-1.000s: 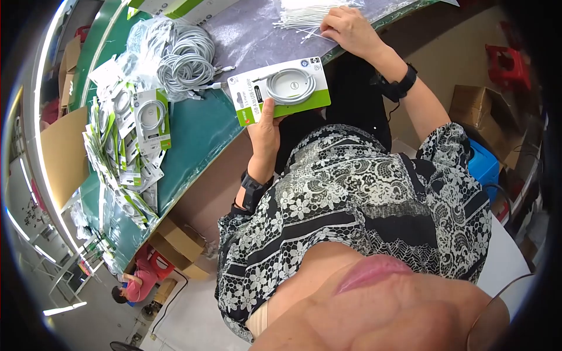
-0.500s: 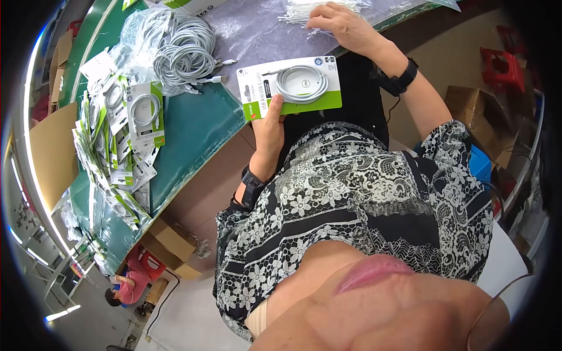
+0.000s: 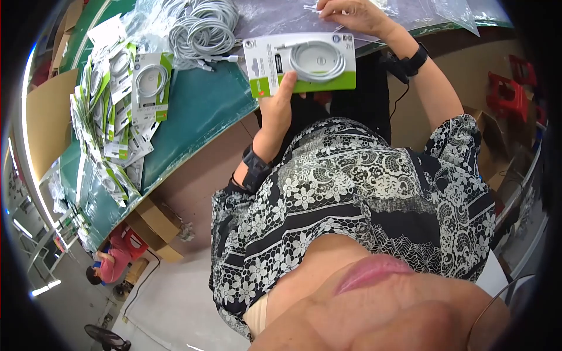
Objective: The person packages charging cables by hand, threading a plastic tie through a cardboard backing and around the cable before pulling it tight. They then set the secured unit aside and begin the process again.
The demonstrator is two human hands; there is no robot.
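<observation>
A white-and-green card pack [image 3: 263, 54] with a coiled pale grey USB cable [image 3: 319, 75] on its front is held by my left hand [image 3: 275, 117], thumb pressed on the lower face and fingers behind. Above it, over the table's near edge, the fingers of my right hand [image 3: 360, 17] are pinched on a thin white plastic tie [image 3: 310, 8]. Left of the pack lies a heap of coiled grey cables [image 3: 202, 26], partly in clear plastic, with a few plugs sticking out toward the pack.
Many carded cable packs [image 3: 120, 111] are piled on the green tabletop [image 3: 202, 111] at left. Cardboard boxes [image 3: 155, 219] stand under the table edge. Red stools [image 3: 504, 96] are at the far right. Another person [image 3: 114, 263] sits at lower left, near a fan [image 3: 106, 337].
My right hand has drawn back from the bundle of white ties with a tie in its fingers. The view has shifted; my left hand still holds the card pack.
</observation>
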